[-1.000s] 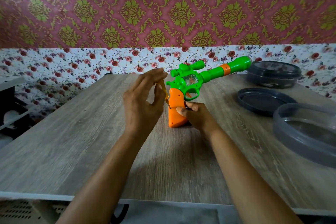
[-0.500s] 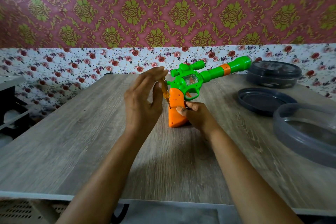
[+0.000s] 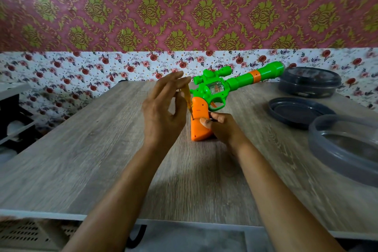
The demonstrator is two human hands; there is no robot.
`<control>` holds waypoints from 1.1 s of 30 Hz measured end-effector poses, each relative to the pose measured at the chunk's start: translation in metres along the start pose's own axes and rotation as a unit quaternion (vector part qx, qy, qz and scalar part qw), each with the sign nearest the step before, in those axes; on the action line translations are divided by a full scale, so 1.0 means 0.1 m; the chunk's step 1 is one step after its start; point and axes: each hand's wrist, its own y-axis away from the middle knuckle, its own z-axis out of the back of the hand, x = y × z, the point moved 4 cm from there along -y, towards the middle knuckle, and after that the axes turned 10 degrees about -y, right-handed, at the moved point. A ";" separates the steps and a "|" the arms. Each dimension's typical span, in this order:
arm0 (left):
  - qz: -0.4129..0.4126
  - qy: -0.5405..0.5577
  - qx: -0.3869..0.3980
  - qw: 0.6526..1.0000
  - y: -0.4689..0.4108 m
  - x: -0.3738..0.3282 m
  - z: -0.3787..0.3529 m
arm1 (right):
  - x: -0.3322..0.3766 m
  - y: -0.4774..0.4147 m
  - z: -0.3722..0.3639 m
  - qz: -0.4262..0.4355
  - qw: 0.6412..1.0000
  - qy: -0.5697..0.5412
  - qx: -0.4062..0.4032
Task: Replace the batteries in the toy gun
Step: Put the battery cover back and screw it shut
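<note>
A green toy gun [image 3: 216, 89] with an orange grip [image 3: 199, 120] stands on its grip's butt on the wooden table [image 3: 102, 149], barrel pointing up and to the right. My right hand [image 3: 219, 127] holds the grip low down, thumb on its near face. My left hand [image 3: 163, 110] pinches a small yellow screwdriver [image 3: 187, 99] between the fingertips. The screwdriver's tip touches the grip's left side, just above my right thumb. No batteries are in sight.
At the right stand a dark lidded round container [image 3: 309, 82], a dark round lid [image 3: 296, 111] lying flat, and a larger grey translucent round container [image 3: 345, 147] at the table's right edge. A shelf unit [image 3: 14, 116] sits left of the table.
The left hand's fingers have shifted on the screwdriver handle, and its tip has come down onto the grip's side. The gun and the right hand have stayed where they were.
</note>
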 end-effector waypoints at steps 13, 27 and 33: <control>-0.006 0.008 0.010 1.000 0.00 0.00 0.00 | 0.01 0.02 0.00 0.009 1.000 -0.010 0.004; -0.004 -0.009 0.016 1.000 0.00 0.00 -0.01 | 0.00 0.01 0.00 0.002 1.000 -0.020 0.010; 0.010 -0.025 0.019 0.999 0.02 0.04 -0.03 | -0.02 -0.02 0.00 0.004 1.000 -0.008 0.003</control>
